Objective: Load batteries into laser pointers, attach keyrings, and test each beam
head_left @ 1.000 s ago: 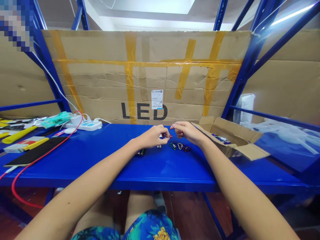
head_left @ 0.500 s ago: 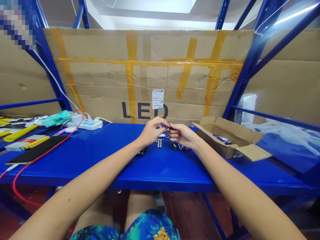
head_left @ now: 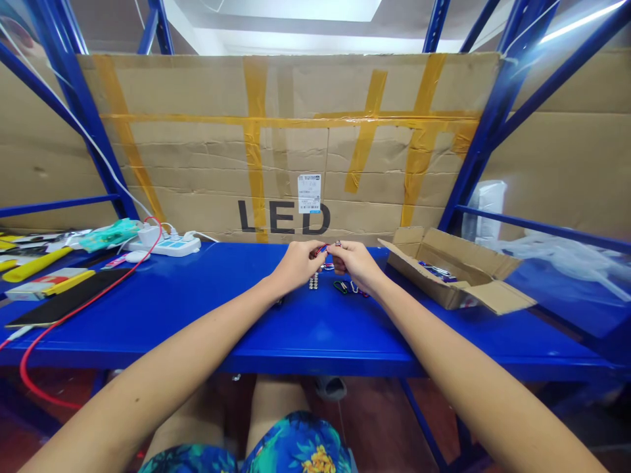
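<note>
Blue shelf (head_left: 305,328); red cable (head_left: 59,322); brown cardboard (head_left: 197,164), yellow tape (head_left: 254,131).

Lighting: bright, even, from a ceiling panel (head_left: 296,10) overhead and a strip lamp (head_left: 576,26) upper right, which flares white. Soft sheen on the blue surface (head_left: 197,309). Shadows: faint. Focus: sharp centrally. Distortion: wide-angle bowing of the blue rack posts (head_left: 473,131) toward the edges.

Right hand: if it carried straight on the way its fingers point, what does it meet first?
The right hand points leftward at the left hand, so it would most likely meet that hand's fingertips first, at the small red piece pinched between both hands. Depth is hard to read; they look nearly touching.
</note>
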A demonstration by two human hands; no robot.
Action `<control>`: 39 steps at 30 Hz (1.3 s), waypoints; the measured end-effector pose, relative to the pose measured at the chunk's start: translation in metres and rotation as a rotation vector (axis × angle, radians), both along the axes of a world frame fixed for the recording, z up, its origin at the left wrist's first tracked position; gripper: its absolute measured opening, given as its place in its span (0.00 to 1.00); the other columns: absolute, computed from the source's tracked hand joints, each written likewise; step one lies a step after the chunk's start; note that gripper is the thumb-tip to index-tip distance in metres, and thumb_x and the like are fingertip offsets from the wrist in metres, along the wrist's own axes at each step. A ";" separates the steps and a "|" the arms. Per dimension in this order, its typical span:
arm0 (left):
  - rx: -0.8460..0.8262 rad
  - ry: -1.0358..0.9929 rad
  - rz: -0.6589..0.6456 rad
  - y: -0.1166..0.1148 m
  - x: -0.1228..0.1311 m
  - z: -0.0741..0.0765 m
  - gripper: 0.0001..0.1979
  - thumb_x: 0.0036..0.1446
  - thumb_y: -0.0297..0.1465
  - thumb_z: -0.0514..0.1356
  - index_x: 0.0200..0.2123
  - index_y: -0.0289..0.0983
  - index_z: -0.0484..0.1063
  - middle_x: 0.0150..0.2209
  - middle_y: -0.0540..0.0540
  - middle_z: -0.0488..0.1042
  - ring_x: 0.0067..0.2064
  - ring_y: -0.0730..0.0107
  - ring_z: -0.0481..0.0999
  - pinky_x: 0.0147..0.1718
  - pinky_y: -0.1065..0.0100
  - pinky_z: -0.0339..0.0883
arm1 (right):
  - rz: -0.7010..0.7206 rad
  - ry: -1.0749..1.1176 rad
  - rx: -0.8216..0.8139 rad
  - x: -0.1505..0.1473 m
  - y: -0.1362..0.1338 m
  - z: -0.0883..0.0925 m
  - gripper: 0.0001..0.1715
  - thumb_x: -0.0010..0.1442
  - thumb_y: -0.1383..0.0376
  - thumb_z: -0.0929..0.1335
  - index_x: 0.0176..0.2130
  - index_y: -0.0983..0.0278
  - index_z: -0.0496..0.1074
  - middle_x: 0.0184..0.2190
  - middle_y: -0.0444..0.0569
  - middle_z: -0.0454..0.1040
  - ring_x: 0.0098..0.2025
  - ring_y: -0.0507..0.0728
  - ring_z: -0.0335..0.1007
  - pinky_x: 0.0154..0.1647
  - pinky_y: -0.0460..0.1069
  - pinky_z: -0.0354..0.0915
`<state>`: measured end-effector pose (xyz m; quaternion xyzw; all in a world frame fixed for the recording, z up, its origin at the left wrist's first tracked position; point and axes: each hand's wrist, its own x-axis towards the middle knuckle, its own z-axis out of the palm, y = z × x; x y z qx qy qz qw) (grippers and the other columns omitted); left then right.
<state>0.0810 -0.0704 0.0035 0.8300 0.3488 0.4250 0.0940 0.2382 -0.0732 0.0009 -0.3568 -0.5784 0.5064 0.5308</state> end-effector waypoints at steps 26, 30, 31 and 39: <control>-0.544 -0.425 -0.089 0.002 0.008 0.001 0.09 0.60 0.25 0.59 0.26 0.31 0.69 0.21 0.46 0.74 0.18 0.72 0.74 0.17 0.72 0.67 | -0.077 -0.321 0.134 0.007 0.007 -0.001 0.11 0.55 0.59 0.65 0.26 0.63 0.62 0.15 0.37 0.54 0.18 0.48 0.47 0.20 0.46 0.46; -0.483 -0.463 -0.090 0.006 0.003 0.002 0.09 0.61 0.25 0.58 0.27 0.32 0.69 0.21 0.46 0.74 0.18 0.73 0.74 0.16 0.73 0.66 | 0.086 -0.273 -0.101 0.015 0.002 0.004 0.08 0.57 0.62 0.65 0.35 0.60 0.59 0.16 0.34 0.52 0.16 0.47 0.43 0.18 0.44 0.40; -0.466 -0.457 -0.100 0.006 0.002 0.002 0.09 0.61 0.25 0.58 0.27 0.32 0.68 0.21 0.47 0.74 0.18 0.74 0.73 0.16 0.73 0.65 | 0.157 -0.270 -0.138 0.016 0.001 0.004 0.09 0.57 0.61 0.65 0.35 0.59 0.57 0.16 0.34 0.53 0.16 0.47 0.43 0.18 0.44 0.39; -0.357 -0.338 -0.128 0.003 0.002 -0.001 0.09 0.60 0.29 0.58 0.26 0.35 0.67 0.20 0.49 0.73 0.16 0.76 0.69 0.15 0.74 0.61 | 0.352 -0.137 -0.072 0.014 -0.002 -0.002 0.17 0.56 0.60 0.69 0.33 0.59 0.55 0.19 0.36 0.58 0.16 0.45 0.42 0.18 0.42 0.38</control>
